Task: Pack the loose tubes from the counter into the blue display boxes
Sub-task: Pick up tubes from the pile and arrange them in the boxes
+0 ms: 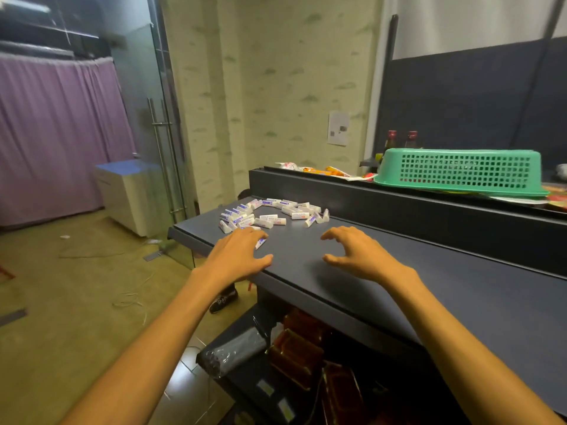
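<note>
- Many loose tubes (270, 213) are lying scattered on your dark bench (399, 271), beyond both hands.
- Your left hand (237, 256) is covering one tube (260, 243); your right hand (357, 254) is hovering, fingers half-curled, holding nothing.
- Green basket (460, 171) is sitting upturned on the ledge behind.

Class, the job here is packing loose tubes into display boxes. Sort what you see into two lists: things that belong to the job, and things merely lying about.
Belongs to the job:
- loose tubes scattered on the counter
- left hand, fingers over one tube
- right hand, hovering with nothing in it
No blue display box is in view.

Lying about:
- green basket, upturned on the ledge
- snack packets
- two bottles
</note>
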The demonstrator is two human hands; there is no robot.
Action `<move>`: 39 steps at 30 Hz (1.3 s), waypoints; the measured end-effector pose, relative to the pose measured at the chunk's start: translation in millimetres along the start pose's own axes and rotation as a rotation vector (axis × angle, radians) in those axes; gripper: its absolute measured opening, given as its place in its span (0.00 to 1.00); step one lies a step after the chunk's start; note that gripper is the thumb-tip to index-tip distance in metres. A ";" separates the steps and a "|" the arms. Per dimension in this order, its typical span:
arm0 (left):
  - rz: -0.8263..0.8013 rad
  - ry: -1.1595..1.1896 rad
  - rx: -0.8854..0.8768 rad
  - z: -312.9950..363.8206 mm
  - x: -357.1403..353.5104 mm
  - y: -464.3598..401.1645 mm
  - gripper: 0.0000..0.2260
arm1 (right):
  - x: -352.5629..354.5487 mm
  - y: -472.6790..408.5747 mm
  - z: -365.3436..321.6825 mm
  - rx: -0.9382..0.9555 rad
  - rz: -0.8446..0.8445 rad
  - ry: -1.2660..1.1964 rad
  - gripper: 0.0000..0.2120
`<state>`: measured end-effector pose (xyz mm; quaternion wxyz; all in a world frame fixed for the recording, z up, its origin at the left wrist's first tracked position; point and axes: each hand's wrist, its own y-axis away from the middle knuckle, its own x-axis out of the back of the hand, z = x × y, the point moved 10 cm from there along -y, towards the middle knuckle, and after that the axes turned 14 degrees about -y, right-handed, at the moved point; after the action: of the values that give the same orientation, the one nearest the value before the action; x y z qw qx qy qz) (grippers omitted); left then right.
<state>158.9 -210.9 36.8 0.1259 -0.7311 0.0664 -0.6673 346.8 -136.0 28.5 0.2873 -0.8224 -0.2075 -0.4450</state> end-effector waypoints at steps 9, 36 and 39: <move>-0.067 0.034 -0.053 -48.5 -59.5 -85.4 0.25 | -14.0 -70.7 18.4 -0.087 0.059 -0.009 0.21; -0.056 0.797 -0.477 -19.5 -57.5 -182.9 0.12 | -22.2 -111.8 68.3 -0.458 0.187 0.004 0.16; -0.115 0.846 -0.491 -18.1 -62.9 -193.8 0.13 | -21.7 -122.4 74.3 -0.444 0.166 -0.014 0.16</move>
<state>120.9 -10.0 30.7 -0.1250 -0.4064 0.2265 -0.8763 308.0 2.6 12.7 0.1336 -0.8828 -0.0384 -0.4487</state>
